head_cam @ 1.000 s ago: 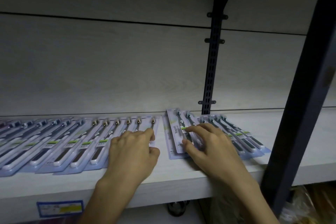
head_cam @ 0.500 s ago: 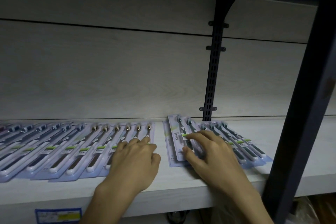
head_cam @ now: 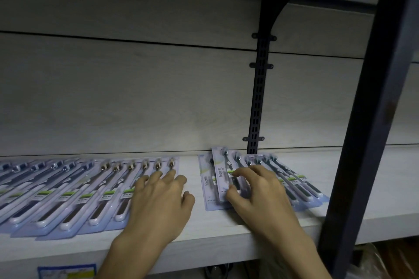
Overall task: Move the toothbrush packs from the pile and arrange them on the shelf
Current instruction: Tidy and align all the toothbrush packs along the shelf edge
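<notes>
Pale wood-grain back panel (head_cam: 136, 97) fills most of the view. Dark metal upright post (head_cam: 371, 120) at near right, slotted black bracket rail (head_cam: 257, 102) on the back panel behind the right-hand packs. Pale shelf (head_cam: 204, 240) runs across the lower view, front edge toward the camera, a blue-edged price label (head_cam: 66, 272) on its front lip at lower left.

Long row of toothbrush packs (head_cam: 68, 190) lies flat on the shelf from the left edge to about the middle, overlapping like shingles, brush heads toward the back panel. Smaller pile of packs (head_cam: 292, 186) sits right of centre, fanned, also flat on the shelf. A strip of bare shelf separates row and pile.

Left hand (head_cam: 158, 206) rests palm-down on the right end of the row, fingers (head_cam: 156, 175) nearly straight and slightly spread, touching the last packs; nothing gripped. Thumb points right over bare shelf.

Right hand (head_cam: 260, 195) is over the left part of the pile, fingers curled. It pinches the top pack (head_cam: 221, 174), marked "Niepoth": index finger on the pack's upper face near the green band, thumb at its near lower edge. That pack sits at the pile's left side, left edge exposed beyond the hand, tilted slightly against the pack beneath it.
</notes>
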`<control>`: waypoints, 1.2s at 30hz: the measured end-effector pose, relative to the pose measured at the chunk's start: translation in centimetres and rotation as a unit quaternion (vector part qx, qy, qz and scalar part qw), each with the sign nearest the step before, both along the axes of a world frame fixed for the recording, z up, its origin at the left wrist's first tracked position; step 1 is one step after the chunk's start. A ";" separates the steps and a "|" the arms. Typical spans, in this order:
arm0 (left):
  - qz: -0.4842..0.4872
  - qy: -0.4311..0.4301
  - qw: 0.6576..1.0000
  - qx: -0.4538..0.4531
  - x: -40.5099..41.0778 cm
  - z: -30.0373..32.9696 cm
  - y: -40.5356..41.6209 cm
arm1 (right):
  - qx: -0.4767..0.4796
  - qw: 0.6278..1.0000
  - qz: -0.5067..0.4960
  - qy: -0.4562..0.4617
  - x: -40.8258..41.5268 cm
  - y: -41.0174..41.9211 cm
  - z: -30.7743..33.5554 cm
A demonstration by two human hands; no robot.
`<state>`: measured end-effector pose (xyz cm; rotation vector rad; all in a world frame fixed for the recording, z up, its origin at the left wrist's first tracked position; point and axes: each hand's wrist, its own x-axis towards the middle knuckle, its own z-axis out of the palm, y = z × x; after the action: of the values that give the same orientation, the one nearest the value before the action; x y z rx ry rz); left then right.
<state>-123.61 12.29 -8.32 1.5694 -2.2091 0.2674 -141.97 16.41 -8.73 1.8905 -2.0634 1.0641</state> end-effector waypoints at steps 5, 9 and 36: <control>-0.094 0.012 0.995 -0.011 -0.8 0.7 0.3 | 0.015 0.998 -0.053 -0.011 -0.4 0.4 0.3; -0.149 0.028 0.988 0.013 -3.1 1.2 0.8 | 0.022 0.997 -0.074 -0.016 -1.0 0.8 0.6; -0.039 -0.019 0.998 0.047 -5.2 0.5 1.1 | 0.001 0.999 0.027 0.042 -0.6 0.5 0.4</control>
<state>-128.78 13.38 -7.79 1.5339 -2.3360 0.1736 -142.55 16.90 -8.29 1.9670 -1.9806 0.9769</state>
